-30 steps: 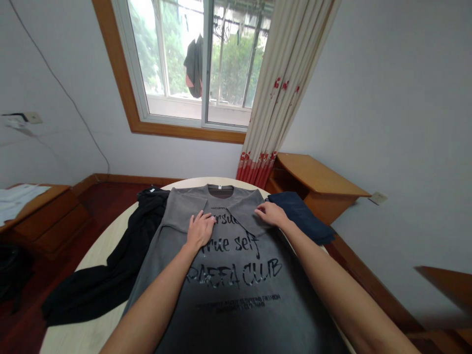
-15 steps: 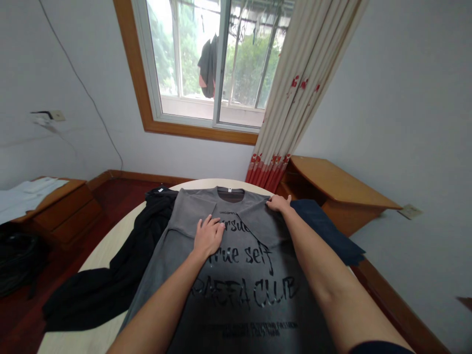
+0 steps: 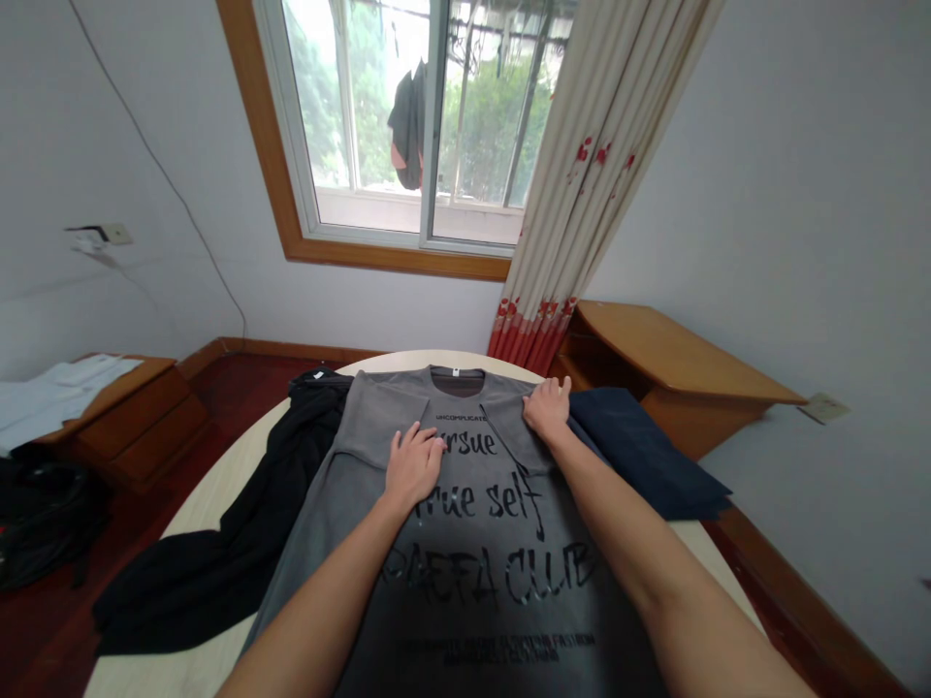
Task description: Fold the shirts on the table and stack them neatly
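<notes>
A dark grey T-shirt (image 3: 472, 523) with black lettering lies spread front up, its collar at the far side. Both sleeves are folded inward over the chest. My left hand (image 3: 414, 467) rests flat on the shirt, fingers spread, at the edge of the left sleeve and over the start of the printed words. Over by the right shoulder fold, my right hand (image 3: 549, 407) lies on the cloth with its fingers apart; the underside of that hand is hidden.
The shirt lies on a pale round table (image 3: 196, 504). Black clothing (image 3: 218, 562) is heaped at left, and dark blue folded cloth (image 3: 640, 451) lies at right. Beyond stand a wooden desk (image 3: 690, 359) and a curtain (image 3: 574, 194). A low cabinet (image 3: 138, 417) stands at left.
My right hand has shifted slightly on the shoulder fold, its fingers now more raised. The right sleeve's edge has moved rightward, uncovering more lettering. My left hand stays in place.
</notes>
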`<state>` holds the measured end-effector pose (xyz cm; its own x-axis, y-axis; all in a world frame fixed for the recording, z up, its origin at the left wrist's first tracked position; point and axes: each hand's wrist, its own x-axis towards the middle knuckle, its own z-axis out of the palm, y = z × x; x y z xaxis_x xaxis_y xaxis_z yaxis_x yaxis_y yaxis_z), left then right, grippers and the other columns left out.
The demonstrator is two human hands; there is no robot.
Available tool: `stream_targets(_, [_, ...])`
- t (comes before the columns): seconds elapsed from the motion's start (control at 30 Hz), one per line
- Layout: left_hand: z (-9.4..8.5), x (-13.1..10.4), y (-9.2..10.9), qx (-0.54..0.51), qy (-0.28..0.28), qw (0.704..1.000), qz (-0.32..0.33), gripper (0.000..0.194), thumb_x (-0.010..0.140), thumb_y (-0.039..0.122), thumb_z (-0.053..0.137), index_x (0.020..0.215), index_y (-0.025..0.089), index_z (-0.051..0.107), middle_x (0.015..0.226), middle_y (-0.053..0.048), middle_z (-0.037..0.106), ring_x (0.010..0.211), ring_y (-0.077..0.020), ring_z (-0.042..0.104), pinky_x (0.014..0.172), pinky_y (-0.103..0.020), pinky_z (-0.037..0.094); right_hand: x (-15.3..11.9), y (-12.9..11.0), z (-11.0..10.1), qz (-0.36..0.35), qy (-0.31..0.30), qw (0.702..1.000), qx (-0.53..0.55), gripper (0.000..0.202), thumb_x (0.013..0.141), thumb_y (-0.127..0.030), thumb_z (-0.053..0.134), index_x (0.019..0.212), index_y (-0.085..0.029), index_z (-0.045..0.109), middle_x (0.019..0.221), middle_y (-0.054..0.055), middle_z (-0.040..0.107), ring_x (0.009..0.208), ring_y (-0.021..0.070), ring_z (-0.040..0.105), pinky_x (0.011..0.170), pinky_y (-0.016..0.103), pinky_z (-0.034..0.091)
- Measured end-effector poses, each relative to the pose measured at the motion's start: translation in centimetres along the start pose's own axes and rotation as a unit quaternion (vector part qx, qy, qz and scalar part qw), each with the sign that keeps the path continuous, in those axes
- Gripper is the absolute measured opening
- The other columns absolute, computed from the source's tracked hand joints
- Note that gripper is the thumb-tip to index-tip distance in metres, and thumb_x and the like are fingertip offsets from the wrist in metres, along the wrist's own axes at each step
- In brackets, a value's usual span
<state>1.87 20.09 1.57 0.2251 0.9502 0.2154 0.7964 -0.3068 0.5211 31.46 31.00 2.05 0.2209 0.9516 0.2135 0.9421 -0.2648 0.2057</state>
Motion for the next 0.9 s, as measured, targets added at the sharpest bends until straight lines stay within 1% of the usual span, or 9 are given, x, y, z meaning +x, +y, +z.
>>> stream_targets(0.1, [0.0, 0.0, 0.1, 0.003, -0.005, 1.0, -0.004, 0.046, 0.102, 0.035, 0.029, 0.106, 0.03, 0.075, 0.138, 0.002, 0.063, 0.143, -0.0238, 0.038, 0.121, -0.053, 0.022, -0.9, -0.9, 0.8, -0.023, -0.038, 0.996, 0.071, 0.066, 0.1, -0.044, 0.026, 0.145, 0.0, 0.045, 0.151, 0.026, 0.043, 0.145, 0.0349, 0.03, 0.121, 0.054, 0.002])
stream_targets(0.2, [0.0, 0.0, 0.0, 0.007, -0.01, 1.0, -0.005, 0.046, 0.103, 0.035, 0.029, 0.106, 0.03, 0.075, 0.138, 0.003, 0.063, 0.144, -0.0236, 0.038, 0.121, -0.053, 0.022, -0.6, -1.0, 1.4, -0.004, -0.078, 0.993, 0.093, 0.072, 0.1, -0.047, 0.021, 0.149, 0.003, 0.038, 0.156, 0.024, 0.036, 0.146, 0.0334, 0.03, 0.121, 0.049, 0.01])
stream_targets(0.33, [0.2, 0.1, -0.1, 0.008, -0.006, 1.0, -0.001, 0.045, 0.103, 0.035, 0.029, 0.106, 0.031, 0.074, 0.138, 0.003, 0.063, 0.144, -0.0237, 0.038, 0.121, -0.053, 0.022, 0.8, -1.1, 1.8, 0.031, -0.1, 0.99, 0.099, 0.078, 0.099, -0.051, 0.02, 0.152, 0.005, 0.029, 0.16, 0.024, 0.027, 0.15, 0.032, 0.022, 0.122, 0.045, 0.01])
stream_targets(0.47, [0.3, 0.1, -0.2, 0.01, -0.003, 1.0, 0.001, 0.046, 0.102, 0.035, 0.029, 0.106, 0.031, 0.075, 0.138, 0.003, 0.063, 0.144, -0.0239, 0.038, 0.121, -0.053, 0.023, 1.5, -2.6, 1.3, 0.066, -0.1, 0.989, 0.091, 0.077, 0.1, -0.049, 0.019, 0.152, 0.006, 0.029, 0.16, 0.026, 0.027, 0.15, 0.0331, 0.021, 0.122, 0.05, 0.005])
stream_targets(0.53, [0.3, 0.1, -0.2, 0.01, -0.003, 1.0, 0.002, 0.046, 0.103, 0.036, 0.029, 0.106, 0.031, 0.074, 0.138, 0.003, 0.063, 0.143, -0.0241, 0.038, 0.121, -0.053, 0.022, 1.3, -3.6, 1.2, 0.036, -0.091, 0.989, 0.108, 0.076, 0.1, -0.051, 0.017, 0.154, 0.002, 0.027, 0.161, 0.023, 0.026, 0.151, 0.032, 0.018, 0.122, 0.052, 0.003])
stream_targets(0.63, [0.2, 0.1, -0.3, 0.012, -0.002, 1.0, 0.003, 0.046, 0.103, 0.036, 0.029, 0.107, 0.032, 0.074, 0.138, 0.003, 0.063, 0.144, -0.0241, 0.038, 0.121, -0.053, 0.023, 1.1, -4.4, 1.3, -0.024, -0.103, 0.981, 0.161, 0.077, 0.099, -0.057, 0.013, 0.158, -0.009, 0.022, 0.166, 0.014, 0.018, 0.153, 0.0276, 0.013, 0.123, 0.051, 0.006])
stream_targets(0.77, [0.2, 0.1, -0.3, 0.006, -0.008, 1.0, 0.001, 0.046, 0.103, 0.036, 0.028, 0.108, 0.031, 0.074, 0.14, 0.003, 0.062, 0.144, -0.0237, 0.038, 0.121, -0.054, 0.023, 1.6, -4.1, 1.1, -0.01, -0.137, 0.974, 0.18, 0.076, 0.099, -0.059, 0.016, 0.159, -0.012, 0.019, 0.167, 0.01, 0.013, 0.154, 0.0259, 0.01, 0.123, 0.052, 0.008])
stream_targets(0.83, [0.3, 0.1, -0.3, 0.005, -0.009, 1.0, 0.002, 0.046, 0.103, 0.036, 0.029, 0.108, 0.031, 0.074, 0.14, 0.003, 0.061, 0.144, -0.0237, 0.037, 0.121, -0.054, 0.023, 1.4, -4.2, 0.5, -0.005, -0.133, 0.975, 0.178, 0.074, 0.1, -0.056, 0.016, 0.159, -0.011, 0.02, 0.167, 0.011, 0.013, 0.154, 0.0263, 0.011, 0.123, 0.053, 0.008])
stream_targets(0.9, [0.3, 0.1, -0.3, 0.007, -0.006, 1.0, 0.003, 0.045, 0.103, 0.036, 0.03, 0.107, 0.03, 0.074, 0.14, 0.002, 0.061, 0.144, -0.024, 0.038, 0.12, -0.054, 0.023, 0.4, -4.6, -0.3, -0.009, -0.113, 0.977, 0.179, 0.071, 0.102, -0.052, 0.014, 0.159, -0.011, 0.021, 0.166, 0.011, 0.015, 0.154, 0.0264, 0.012, 0.123, 0.053, 0.007])
